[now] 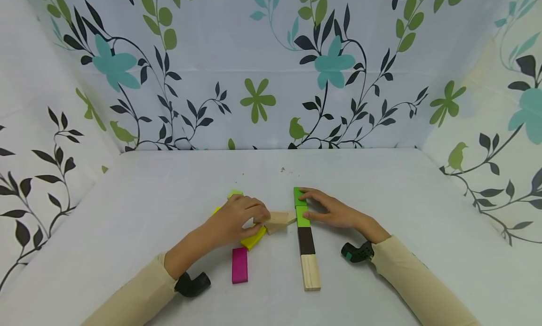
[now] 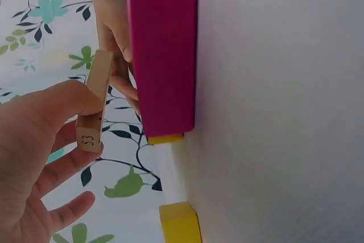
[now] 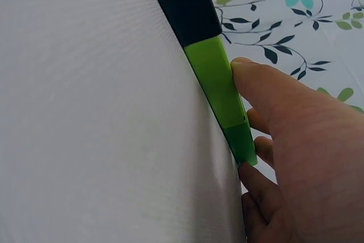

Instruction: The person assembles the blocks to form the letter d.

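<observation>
The left hand (image 1: 239, 218) pinches a stamped wooden block (image 1: 277, 220) between thumb and fingers above the table (image 1: 381, 180); a magenta block (image 1: 239, 266) and a yellow block (image 1: 253, 240) lie loose, seemingly still unplaced; farther right, a dark green block (image 1: 300, 197), lime block (image 1: 302, 216), dark brown block (image 1: 306, 241) and plain wooden block (image 1: 311, 272) already form a row; the right hand's (image 1: 338, 213) relaxed fingers touch the green pair; the left hand partly hides more yellowish blocks (image 1: 235, 193); a pale piece (image 1: 292, 217) behind the held block is unclear.

Pale floral cloth (image 1: 279, 48) hangs behind and on both sides of a white tabletop (image 1: 178, 189).
</observation>
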`<state>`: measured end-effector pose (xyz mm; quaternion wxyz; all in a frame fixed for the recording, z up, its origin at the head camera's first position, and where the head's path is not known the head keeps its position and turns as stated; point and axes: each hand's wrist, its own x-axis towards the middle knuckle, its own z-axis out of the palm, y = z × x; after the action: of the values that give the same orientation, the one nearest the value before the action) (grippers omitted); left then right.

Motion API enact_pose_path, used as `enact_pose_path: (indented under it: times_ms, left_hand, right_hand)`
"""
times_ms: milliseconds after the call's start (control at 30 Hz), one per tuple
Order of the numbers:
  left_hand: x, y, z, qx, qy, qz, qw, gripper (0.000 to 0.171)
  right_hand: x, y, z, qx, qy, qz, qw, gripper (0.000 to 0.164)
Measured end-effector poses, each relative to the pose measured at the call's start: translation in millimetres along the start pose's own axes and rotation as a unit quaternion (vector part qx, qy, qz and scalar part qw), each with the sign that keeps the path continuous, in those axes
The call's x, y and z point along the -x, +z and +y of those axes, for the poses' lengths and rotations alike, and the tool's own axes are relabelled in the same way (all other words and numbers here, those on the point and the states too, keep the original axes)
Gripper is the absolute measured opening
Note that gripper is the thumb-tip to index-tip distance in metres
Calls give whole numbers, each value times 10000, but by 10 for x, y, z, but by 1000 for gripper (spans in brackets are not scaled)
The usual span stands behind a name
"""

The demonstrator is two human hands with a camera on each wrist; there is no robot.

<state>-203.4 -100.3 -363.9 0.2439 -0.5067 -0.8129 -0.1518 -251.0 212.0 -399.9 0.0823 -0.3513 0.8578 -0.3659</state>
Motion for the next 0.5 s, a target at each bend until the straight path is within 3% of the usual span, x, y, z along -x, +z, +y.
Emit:
enact_pose_path:
  times_ms: [100, 333, 500]
  left_hand:
    - [9, -3, 56, 265, 169, -148, 9994, 24]
    - [10, -51, 208, 668, 244, -1108, 9913, 21]
    - [12, -46, 292, 728, 488, -1378, 9866, 19]
  right_hand:
    - [-3, 0, 8, -6, -31, 4, 10000, 46]
    - [-3, -5, -1, 9, -38, -9, 10000, 46]
    - [-3, -6, 1, 30, -29, -18, 10000, 46]
